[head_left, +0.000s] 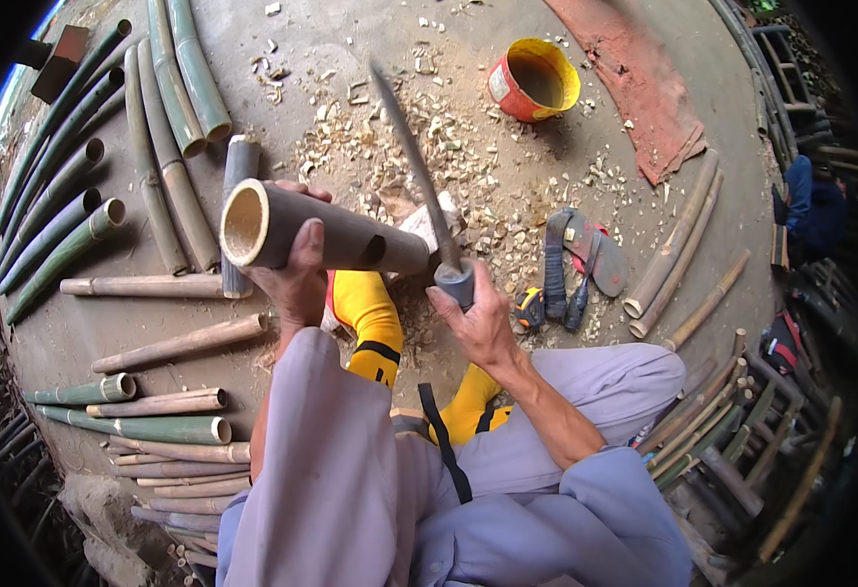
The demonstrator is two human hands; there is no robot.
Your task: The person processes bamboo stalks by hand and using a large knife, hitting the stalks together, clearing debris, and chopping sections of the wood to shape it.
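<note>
My left hand grips a thick brown bamboo tube near its open end, the thumb lying along the side. Its pale hollow mouth faces left, and a dark notch shows towards the other end. My right hand is closed round the handle of a long, slightly curved knife. The dark blade points up and away to the left, beside the tube's far end. Below the tube is my yellow-socked foot; a pale block, partly hidden, lies behind the tube.
Wood chips litter the ground ahead. A red and yellow bucket stands beyond them. To the right lie a tape measure, a sandal and a reddish sheet. Bamboo poles cover the left side, with several more at right.
</note>
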